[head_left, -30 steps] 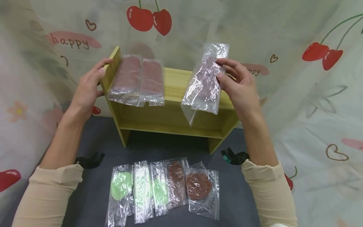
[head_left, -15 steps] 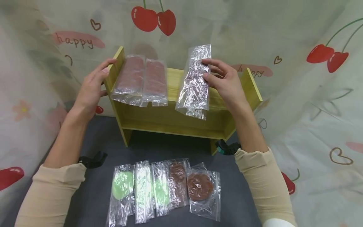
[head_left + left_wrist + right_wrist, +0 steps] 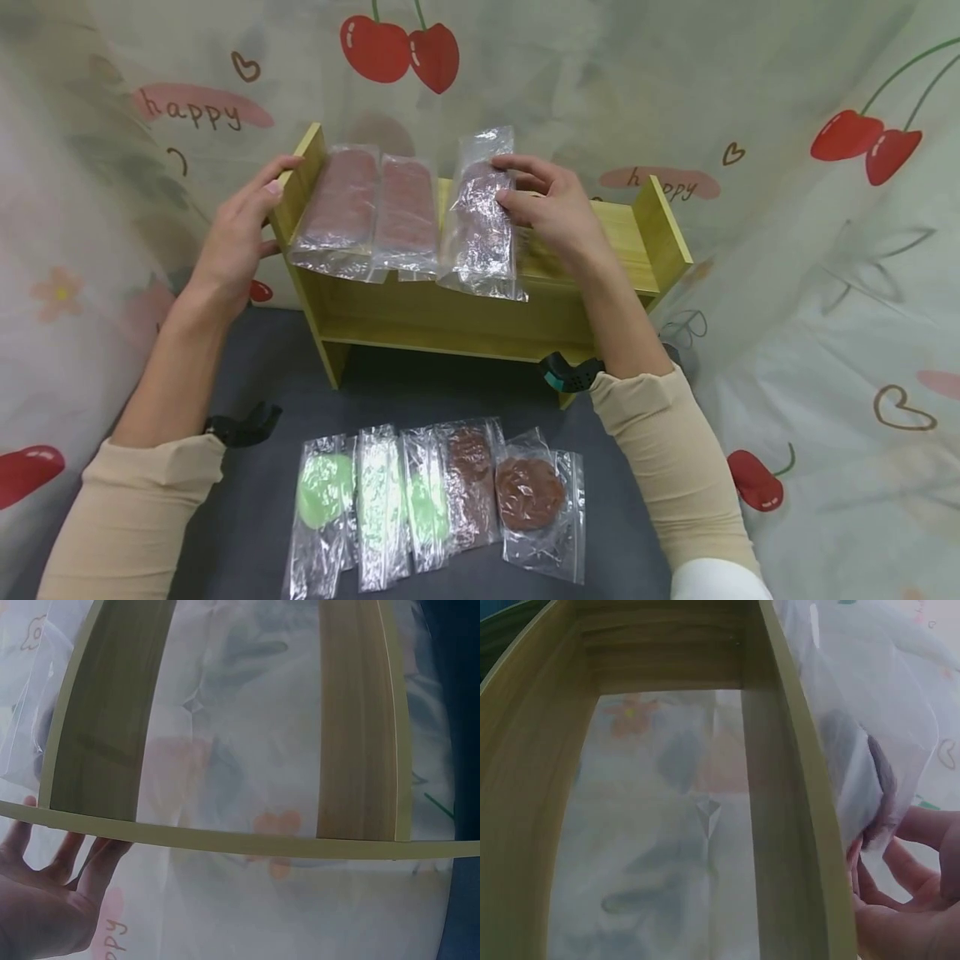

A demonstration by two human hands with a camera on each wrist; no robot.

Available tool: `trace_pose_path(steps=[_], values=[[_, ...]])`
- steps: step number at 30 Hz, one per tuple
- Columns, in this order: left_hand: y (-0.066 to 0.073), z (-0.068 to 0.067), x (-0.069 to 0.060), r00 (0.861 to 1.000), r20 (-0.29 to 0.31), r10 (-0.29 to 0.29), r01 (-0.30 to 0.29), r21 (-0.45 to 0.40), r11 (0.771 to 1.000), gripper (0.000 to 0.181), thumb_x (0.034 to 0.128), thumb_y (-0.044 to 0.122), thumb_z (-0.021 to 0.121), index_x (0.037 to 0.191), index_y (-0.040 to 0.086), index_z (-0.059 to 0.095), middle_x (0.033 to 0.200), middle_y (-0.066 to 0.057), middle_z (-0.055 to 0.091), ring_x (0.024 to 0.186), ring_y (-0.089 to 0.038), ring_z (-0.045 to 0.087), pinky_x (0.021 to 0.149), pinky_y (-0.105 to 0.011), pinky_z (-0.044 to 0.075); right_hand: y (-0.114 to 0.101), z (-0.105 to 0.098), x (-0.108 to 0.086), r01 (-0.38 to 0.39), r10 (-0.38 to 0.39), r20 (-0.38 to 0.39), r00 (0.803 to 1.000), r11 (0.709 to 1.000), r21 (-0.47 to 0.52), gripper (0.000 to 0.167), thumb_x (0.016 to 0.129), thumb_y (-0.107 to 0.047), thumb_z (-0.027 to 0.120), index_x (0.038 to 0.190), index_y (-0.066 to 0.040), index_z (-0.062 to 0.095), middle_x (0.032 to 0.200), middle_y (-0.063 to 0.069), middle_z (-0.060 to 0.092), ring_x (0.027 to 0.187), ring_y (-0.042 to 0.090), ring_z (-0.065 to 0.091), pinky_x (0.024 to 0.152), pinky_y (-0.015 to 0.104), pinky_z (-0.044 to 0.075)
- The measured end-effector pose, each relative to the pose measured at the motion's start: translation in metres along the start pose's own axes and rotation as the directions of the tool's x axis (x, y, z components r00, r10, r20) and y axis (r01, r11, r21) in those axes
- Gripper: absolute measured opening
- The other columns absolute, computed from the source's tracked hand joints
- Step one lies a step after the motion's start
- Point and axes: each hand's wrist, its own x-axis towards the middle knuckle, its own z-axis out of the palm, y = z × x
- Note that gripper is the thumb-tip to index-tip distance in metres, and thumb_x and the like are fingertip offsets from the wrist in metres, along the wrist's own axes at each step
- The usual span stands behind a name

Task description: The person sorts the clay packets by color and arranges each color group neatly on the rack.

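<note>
A yellow-green wooden rack (image 3: 450,333) stands upright, two bagged reddish-brown pieces (image 3: 339,198) (image 3: 407,204) lying side by side on its top shelf at the left. My left hand (image 3: 238,233) grips the rack's left side panel; in the left wrist view the fingers of that hand (image 3: 56,892) wrap the panel's edge. Just right of the two bags, my right hand (image 3: 551,204) pinches the edge of a third shiny bag (image 3: 483,221) with a similar piece inside. The right wrist view shows the hand (image 3: 911,892) at this bag (image 3: 885,750), beside the shelf edge.
Bags with green pieces (image 3: 322,492) and bags with brown pieces (image 3: 528,493) lie in a row on the dark table (image 3: 615,500) in front of the rack. Behind and at both sides hangs a cherry-patterned cloth (image 3: 600,75). The rack's right side panel (image 3: 662,233) rises above the top shelf.
My right hand has moved left along the top shelf with its bag, close to the two bags there. The left hand keeps its hold on the side panel.
</note>
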Motion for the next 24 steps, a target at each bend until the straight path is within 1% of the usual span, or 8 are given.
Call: trace_pose_path(steps=[2, 5, 7, 13, 16, 20, 24], values=[[0.000, 0.000, 0.000, 1.000, 0.000, 0.000, 0.000, -0.002, 1.000, 0.044, 0.1064, 0.042, 0.036, 0.148, 0.032, 0.046, 0.153, -0.001, 0.035, 0.133, -0.022, 0.035, 0.106, -0.059, 0.029, 0.002, 0.003, 0.003, -0.011, 0.011, 0.000, 1.000, 1.000, 0.025, 0.039, 0.094, -0.005, 0.066, 0.132, -0.013, 0.063, 0.130, 0.011, 0.059, 0.106, 0.023, 0.060, 0.087, 0.031, 0.053], [-0.001, 0.000, 0.000, 1.000, 0.000, -0.001, 0.001, -0.007, 1.000, 0.044, 0.1065, 0.042, 0.036, 0.148, 0.032, 0.046, 0.154, -0.001, 0.035, 0.134, -0.022, 0.034, 0.106, -0.059, 0.028, 0.004, 0.007, 0.007, -0.019, 0.019, -0.004, 1.000, 0.999, 0.035, 0.040, 0.093, -0.003, 0.067, 0.132, -0.011, 0.063, 0.130, 0.011, 0.059, 0.108, 0.023, 0.061, 0.087, 0.032, 0.054], [-0.001, 0.000, 0.000, 1.000, 0.002, 0.001, -0.001, 0.005, 1.000, 0.044, 0.1066, 0.042, 0.035, 0.149, 0.033, 0.045, 0.154, 0.000, 0.034, 0.134, -0.021, 0.033, 0.107, -0.060, 0.028, 0.005, 0.010, 0.009, -0.027, 0.028, -0.011, 1.000, 0.999, 0.033, 0.040, 0.092, -0.003, 0.068, 0.131, -0.011, 0.063, 0.130, 0.013, 0.058, 0.107, 0.023, 0.062, 0.086, 0.033, 0.054], [-0.001, 0.000, 0.001, 1.000, 0.002, 0.008, -0.008, 0.034, 0.999, 0.045, 0.1068, 0.043, 0.033, 0.149, 0.034, 0.044, 0.155, 0.001, 0.034, 0.135, -0.021, 0.033, 0.107, -0.062, 0.027, 0.009, 0.014, 0.014, -0.049, 0.047, -0.042, 0.998, 0.998, -0.042, 0.038, 0.091, -0.004, 0.070, 0.128, -0.012, 0.065, 0.125, 0.012, 0.061, 0.099, 0.024, 0.065, 0.082, 0.031, 0.054], [-0.001, 0.000, 0.000, 1.000, 0.002, 0.009, -0.009, 0.040, 0.999, 0.045, 0.1068, 0.043, 0.033, 0.149, 0.034, 0.044, 0.155, 0.001, 0.033, 0.136, -0.020, 0.032, 0.107, -0.063, 0.026, 0.012, 0.015, 0.015, -0.043, 0.039, -0.046, 0.998, 0.995, -0.085, 0.034, 0.092, -0.006, 0.070, 0.125, -0.011, 0.066, 0.123, 0.012, 0.063, 0.101, 0.022, 0.065, 0.081, 0.030, 0.054], [-0.001, 0.000, 0.000, 1.000, 0.002, 0.011, -0.011, 0.036, 0.999, 0.045, 0.1068, 0.043, 0.033, 0.149, 0.034, 0.044, 0.156, 0.002, 0.033, 0.136, -0.020, 0.031, 0.107, -0.063, 0.026, 0.014, 0.015, 0.015, -0.037, 0.031, -0.053, 0.998, 0.994, -0.103, 0.031, 0.092, -0.007, 0.071, 0.123, -0.010, 0.067, 0.122, 0.011, 0.064, 0.104, 0.021, 0.065, 0.083, 0.030, 0.054], [-0.001, -0.001, 0.000, 1.000, 0.003, 0.014, -0.014, 0.034, 0.999, 0.045, 0.1068, 0.042, 0.033, 0.149, 0.033, 0.044, 0.156, 0.002, 0.033, 0.136, -0.021, 0.031, 0.108, -0.064, 0.025, 0.015, 0.015, 0.016, -0.052, 0.043, -0.079, 0.996, 0.991, -0.123, 0.030, 0.091, -0.009, 0.073, 0.121, -0.010, 0.068, 0.120, 0.010, 0.066, 0.103, 0.020, 0.065, 0.084, 0.031, 0.054]])
